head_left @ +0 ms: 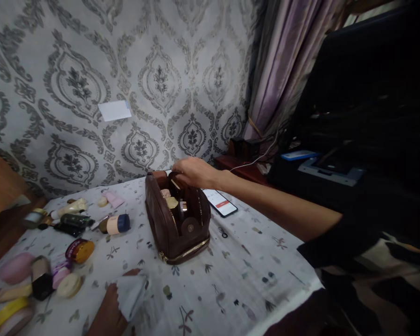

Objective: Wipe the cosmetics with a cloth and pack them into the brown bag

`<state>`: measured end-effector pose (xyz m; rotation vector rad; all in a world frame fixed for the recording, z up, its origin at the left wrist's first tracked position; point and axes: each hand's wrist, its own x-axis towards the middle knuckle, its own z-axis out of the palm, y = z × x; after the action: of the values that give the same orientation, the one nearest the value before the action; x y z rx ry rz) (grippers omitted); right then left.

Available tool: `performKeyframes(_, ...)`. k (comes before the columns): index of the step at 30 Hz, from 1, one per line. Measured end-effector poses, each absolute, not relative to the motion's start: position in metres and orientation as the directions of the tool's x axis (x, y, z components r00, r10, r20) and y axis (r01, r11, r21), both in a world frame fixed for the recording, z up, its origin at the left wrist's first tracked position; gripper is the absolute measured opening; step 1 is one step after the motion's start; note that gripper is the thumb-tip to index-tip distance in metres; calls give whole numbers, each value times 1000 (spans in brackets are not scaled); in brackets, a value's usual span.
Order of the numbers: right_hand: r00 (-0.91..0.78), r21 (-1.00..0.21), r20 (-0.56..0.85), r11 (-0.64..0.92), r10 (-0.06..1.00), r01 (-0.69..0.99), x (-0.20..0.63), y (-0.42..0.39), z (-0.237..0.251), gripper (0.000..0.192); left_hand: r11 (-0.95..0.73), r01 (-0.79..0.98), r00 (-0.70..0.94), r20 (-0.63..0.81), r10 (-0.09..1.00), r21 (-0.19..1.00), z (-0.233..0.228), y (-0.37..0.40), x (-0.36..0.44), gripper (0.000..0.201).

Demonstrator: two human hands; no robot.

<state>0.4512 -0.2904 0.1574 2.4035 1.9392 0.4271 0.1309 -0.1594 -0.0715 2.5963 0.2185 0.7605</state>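
Brown leather, zip-edged and standing open near the middle of the table (pixel 231 261), the toiletry bag (pixel 177 224) holds several small bottles and jars packed upright in its mouth. The right hand (pixel 192 171) reaches in from the right on a bare forearm and rests on the bag's far top edge, its fingers (pixel 178 169) curled down over the rim; whether the grip pinches an item inside or only the edge cannot be told. The left hand (pixel 121 298) lies low at the near edge of the table, its grip closed on a pale cloth (pixel 133 291), well apart from the bag. Just right of the bag lies a smartphone (pixel 220 202) with its screen lit. To the left, loose cosmetics are scattered: a tan bottle with a dark cap (pixel 115 224), a round amber jar (pixel 80 250) and a pink compact (pixel 16 268).
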Motion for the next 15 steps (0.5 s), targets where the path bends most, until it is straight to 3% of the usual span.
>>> performKeyframes(7, 71, 232, -109, -44, 992, 972, 428, -283, 122, 26, -955, 3, 862, 483, 153, 298, -86, -154, 124, 37)
performKeyframes(10, 156, 234, -269, -92, 951, 968, 414, -275, 110, 26, -973, 3, 840, 527, 128, 230, -98, -146, 118, 36)
performKeyframes(15, 220, 242, -348, -139, 911, 960, 409, -269, 101, 31, -980, -43, 846, 529, 67, 193, -98, -149, 118, 28)
